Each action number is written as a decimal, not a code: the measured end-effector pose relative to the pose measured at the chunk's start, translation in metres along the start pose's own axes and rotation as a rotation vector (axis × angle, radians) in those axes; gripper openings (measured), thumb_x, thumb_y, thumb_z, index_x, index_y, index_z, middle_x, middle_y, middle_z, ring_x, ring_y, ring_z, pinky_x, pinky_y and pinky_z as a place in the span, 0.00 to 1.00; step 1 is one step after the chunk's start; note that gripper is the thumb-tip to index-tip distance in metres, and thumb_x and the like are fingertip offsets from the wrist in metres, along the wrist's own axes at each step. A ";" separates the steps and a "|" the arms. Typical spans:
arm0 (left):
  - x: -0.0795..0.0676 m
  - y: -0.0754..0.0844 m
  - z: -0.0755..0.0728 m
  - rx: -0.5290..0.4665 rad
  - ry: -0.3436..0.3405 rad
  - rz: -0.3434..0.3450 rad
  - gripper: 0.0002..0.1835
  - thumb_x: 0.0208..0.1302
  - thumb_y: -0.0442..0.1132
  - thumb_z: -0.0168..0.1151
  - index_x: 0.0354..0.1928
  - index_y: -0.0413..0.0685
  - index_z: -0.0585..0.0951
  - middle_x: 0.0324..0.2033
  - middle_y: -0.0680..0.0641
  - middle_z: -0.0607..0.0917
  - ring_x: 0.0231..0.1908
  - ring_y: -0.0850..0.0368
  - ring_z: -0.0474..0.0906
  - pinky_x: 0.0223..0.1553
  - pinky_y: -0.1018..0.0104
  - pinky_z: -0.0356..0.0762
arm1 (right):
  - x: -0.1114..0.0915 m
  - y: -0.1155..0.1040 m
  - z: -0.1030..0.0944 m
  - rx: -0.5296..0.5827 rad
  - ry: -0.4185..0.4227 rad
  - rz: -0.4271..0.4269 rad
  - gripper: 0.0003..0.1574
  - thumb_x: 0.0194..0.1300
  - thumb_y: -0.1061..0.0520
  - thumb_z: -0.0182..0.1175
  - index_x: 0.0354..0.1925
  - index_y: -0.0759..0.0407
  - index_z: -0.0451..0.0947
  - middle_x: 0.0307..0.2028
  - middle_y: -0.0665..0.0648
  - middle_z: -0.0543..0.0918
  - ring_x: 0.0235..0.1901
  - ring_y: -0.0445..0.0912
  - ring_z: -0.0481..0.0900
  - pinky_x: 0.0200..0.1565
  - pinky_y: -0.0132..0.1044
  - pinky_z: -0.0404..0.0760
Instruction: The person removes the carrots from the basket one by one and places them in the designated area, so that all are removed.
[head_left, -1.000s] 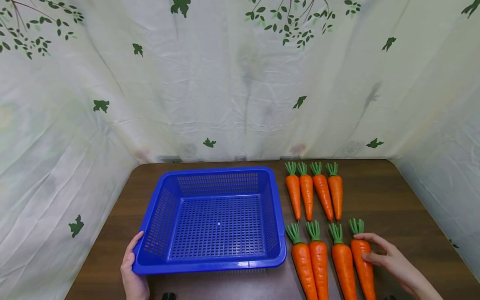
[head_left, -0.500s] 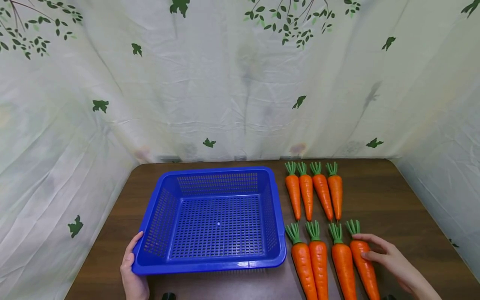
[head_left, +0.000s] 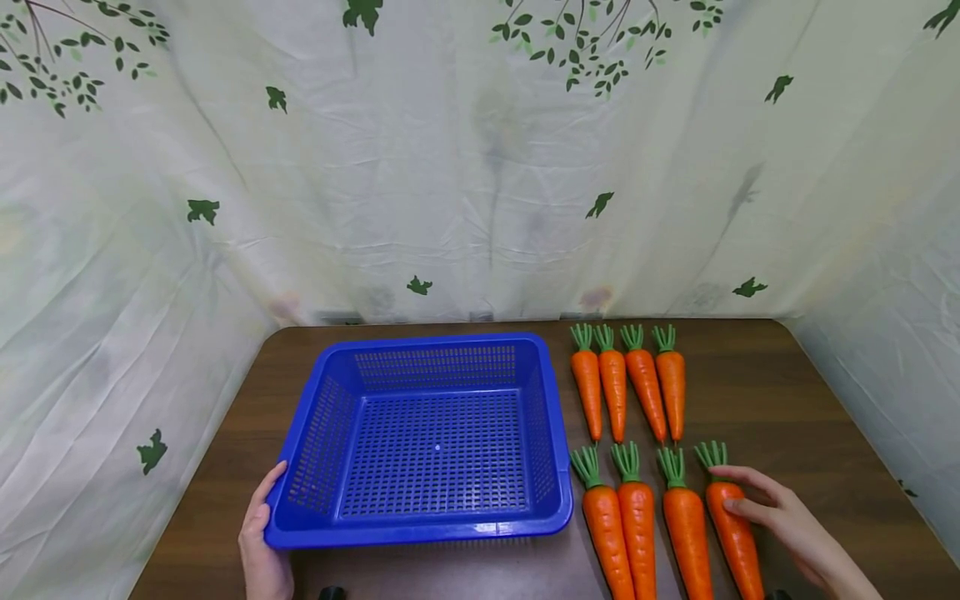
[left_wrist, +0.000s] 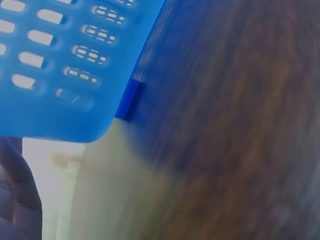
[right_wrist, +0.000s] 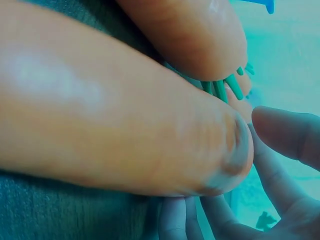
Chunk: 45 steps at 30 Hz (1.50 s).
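A carrot (head_left: 738,542) with green stalks lies at the right end of the front row, tilted with its top toward the left. My right hand (head_left: 791,521) holds it near the top, thumb on one side and index finger at the stalks. In the right wrist view the thick carrot end (right_wrist: 215,145) sits between thumb and fingers. My left hand (head_left: 266,537) touches the near left corner of a blue plastic basket (head_left: 420,533). The left wrist view shows part of that hand (left_wrist: 20,195) below the basket's perforated wall (left_wrist: 55,115).
Beside the held carrot lies another carrot (head_left: 686,533), with two more (head_left: 609,533) further left. Several carrots (head_left: 641,383) form a back row. The brown table (head_left: 757,375) ends at a patterned curtain (head_left: 450,167). A small black object (head_left: 332,592) shows at the front edge.
The held carrot has turned slightly, its lower part swinging right. My right hand stays on it. The left hand has barely shifted, and the basket has not moved.
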<state>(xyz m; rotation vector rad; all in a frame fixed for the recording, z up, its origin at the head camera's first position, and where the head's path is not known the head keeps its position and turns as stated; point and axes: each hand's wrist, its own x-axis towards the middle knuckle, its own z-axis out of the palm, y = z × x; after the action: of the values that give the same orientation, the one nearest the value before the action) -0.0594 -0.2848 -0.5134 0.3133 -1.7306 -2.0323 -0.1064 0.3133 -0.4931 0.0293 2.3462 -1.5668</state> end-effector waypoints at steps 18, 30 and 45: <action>0.004 0.008 -0.012 0.001 -0.134 0.048 0.26 0.75 0.38 0.30 0.72 0.41 0.59 0.56 0.53 0.77 0.49 0.62 0.76 0.42 0.71 0.74 | 0.002 -0.001 -0.013 0.190 0.036 -0.044 0.21 0.72 0.63 0.50 0.61 0.58 0.72 0.49 0.37 0.75 0.45 0.32 0.74 0.42 0.32 0.76; 0.033 0.078 -0.015 0.686 -0.246 0.080 0.25 0.77 0.44 0.38 0.73 0.54 0.58 0.72 0.50 0.54 0.62 0.62 0.56 0.53 0.79 0.58 | 0.005 -0.019 -0.025 0.334 0.155 -0.200 0.21 0.74 0.62 0.46 0.56 0.38 0.70 0.47 0.38 0.74 0.43 0.32 0.75 0.40 0.27 0.75; 0.032 0.131 0.062 0.743 -0.521 0.417 0.28 0.70 0.34 0.52 0.70 0.58 0.64 0.71 0.48 0.56 0.69 0.39 0.46 0.57 0.28 0.40 | 0.016 -0.090 -0.010 -0.215 0.263 -0.250 0.35 0.75 0.51 0.45 0.71 0.66 0.50 0.64 0.70 0.58 0.58 0.57 0.63 0.50 0.51 0.69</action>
<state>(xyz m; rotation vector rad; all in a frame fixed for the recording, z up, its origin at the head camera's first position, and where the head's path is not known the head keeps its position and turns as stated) -0.0902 -0.2599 -0.3700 -0.3723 -2.5665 -1.1699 -0.1411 0.2845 -0.4134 -0.1193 2.8077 -1.4837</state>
